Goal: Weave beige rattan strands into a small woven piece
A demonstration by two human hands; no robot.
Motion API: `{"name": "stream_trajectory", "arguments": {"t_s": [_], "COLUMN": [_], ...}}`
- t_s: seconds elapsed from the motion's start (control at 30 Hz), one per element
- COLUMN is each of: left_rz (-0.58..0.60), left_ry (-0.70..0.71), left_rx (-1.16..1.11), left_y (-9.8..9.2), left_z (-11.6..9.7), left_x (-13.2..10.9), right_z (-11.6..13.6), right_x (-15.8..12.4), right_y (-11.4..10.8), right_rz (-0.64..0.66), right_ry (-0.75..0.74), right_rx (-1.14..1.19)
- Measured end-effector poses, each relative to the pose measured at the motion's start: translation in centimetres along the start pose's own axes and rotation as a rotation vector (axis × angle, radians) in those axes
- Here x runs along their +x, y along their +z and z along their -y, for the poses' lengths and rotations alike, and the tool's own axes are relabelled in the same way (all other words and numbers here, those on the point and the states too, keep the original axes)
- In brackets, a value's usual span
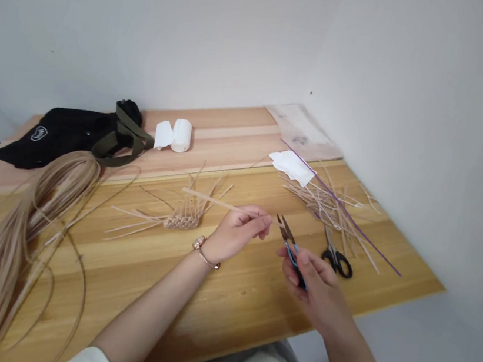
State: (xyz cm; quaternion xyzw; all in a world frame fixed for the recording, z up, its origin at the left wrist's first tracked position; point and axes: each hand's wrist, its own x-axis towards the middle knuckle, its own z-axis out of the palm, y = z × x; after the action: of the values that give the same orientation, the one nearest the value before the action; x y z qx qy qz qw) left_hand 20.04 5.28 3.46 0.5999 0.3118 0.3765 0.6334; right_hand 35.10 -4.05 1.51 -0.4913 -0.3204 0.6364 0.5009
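Note:
My left hand [244, 229] pinches a flat tan strip [212, 200] near its right end; the rest of the strip points left. My right hand [313, 279] is wrapped round blue-handled scissors [292, 248]. Their blades are parted, with the strip's short end at the tips. Left of my left hand, a small woven piece [181, 221] with loose strip ends fanning out lies on the wooden table [224, 309].
A long tan bundle of strips [5, 251] and a black bag [73, 135] lie left. A white roll [181, 136] stands behind. Cut strips [331, 205], a purple stick [352, 222], white paper [293, 167], a plastic bag [304, 131] and black-handled scissors [337, 261] lie right.

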Motion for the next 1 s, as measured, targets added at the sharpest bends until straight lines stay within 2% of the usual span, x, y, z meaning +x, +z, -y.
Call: {"name": "stream_trajectory", "arguments": {"t_s": [0.4,1.0], "left_rz": [0.041,0.055], "left_ry": [0.016,0.028], "left_rx": [0.104,0.14], "left_y": [0.12,0.01], "left_z": [-0.46,-0.34], "left_x": [-0.07,-0.19], "right_z": [0.29,0.54], "right_x": [-0.23,-0.28], "right_y": [0.11,0.37], "right_rz": [-0.022,-0.058], "right_ry": [0.013,0.053], "right_rx": [-0.008,0.014]}}
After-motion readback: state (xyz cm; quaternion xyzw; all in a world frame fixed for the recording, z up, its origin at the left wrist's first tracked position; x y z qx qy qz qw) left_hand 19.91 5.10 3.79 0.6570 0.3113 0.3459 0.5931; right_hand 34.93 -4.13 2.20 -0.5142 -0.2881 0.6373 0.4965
